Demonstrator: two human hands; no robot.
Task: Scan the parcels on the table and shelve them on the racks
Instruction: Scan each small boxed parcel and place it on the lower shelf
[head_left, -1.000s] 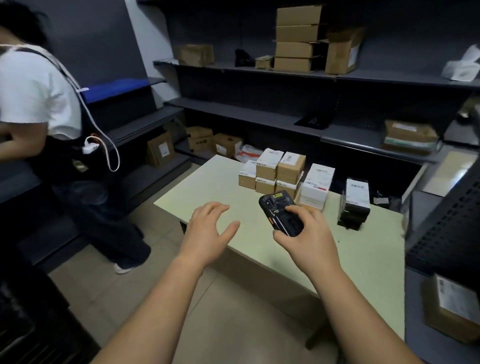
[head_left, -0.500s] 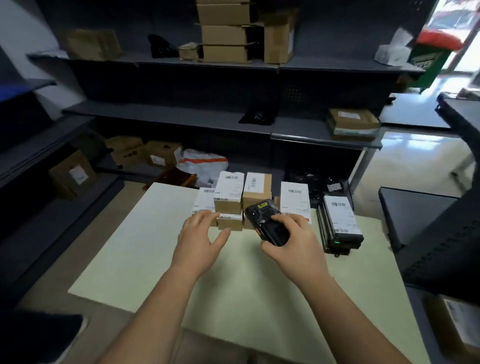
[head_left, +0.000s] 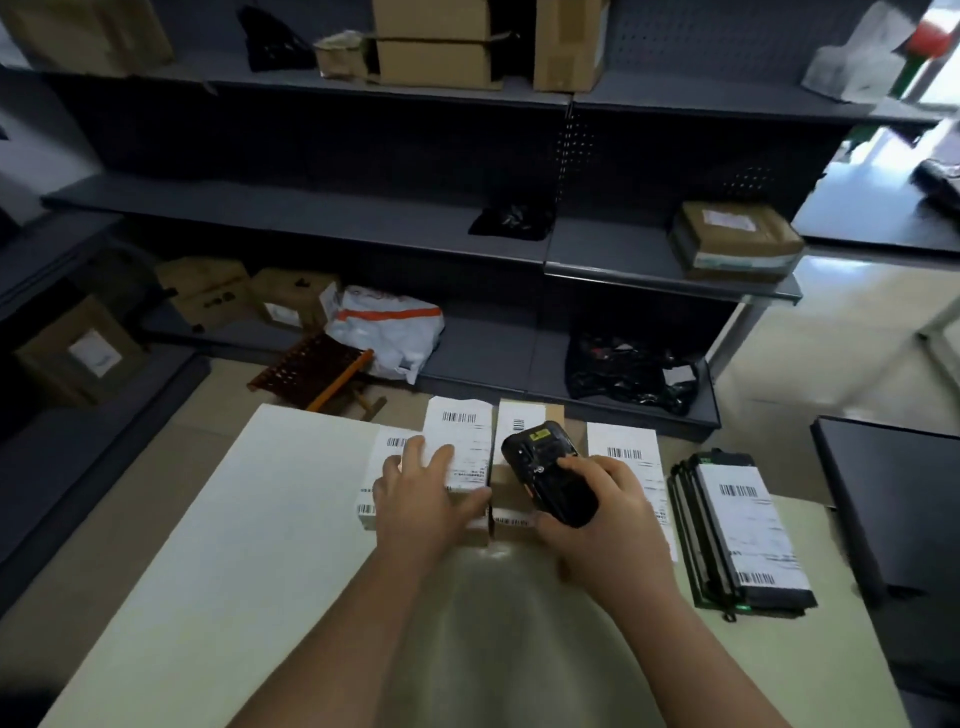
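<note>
Several small parcels with white barcode labels stand in a cluster at the far edge of the pale table. My left hand lies with spread fingers on top of the tall labelled parcel, thumb along its near side. My right hand grips a black handheld scanner held over a brown parcel. A white parcel sits behind that hand. A black flat parcel with a white label lies at the right.
Dark grey racks run behind the table and hold cardboard boxes, a taped brown parcel, a white bag and black bags. A small wooden stool stands on the floor. A dark surface sits right.
My view has moved closer to the table. My left hand reached forward and came down on the tall labelled parcel. The scanner in my right hand moved forward over the parcels.
</note>
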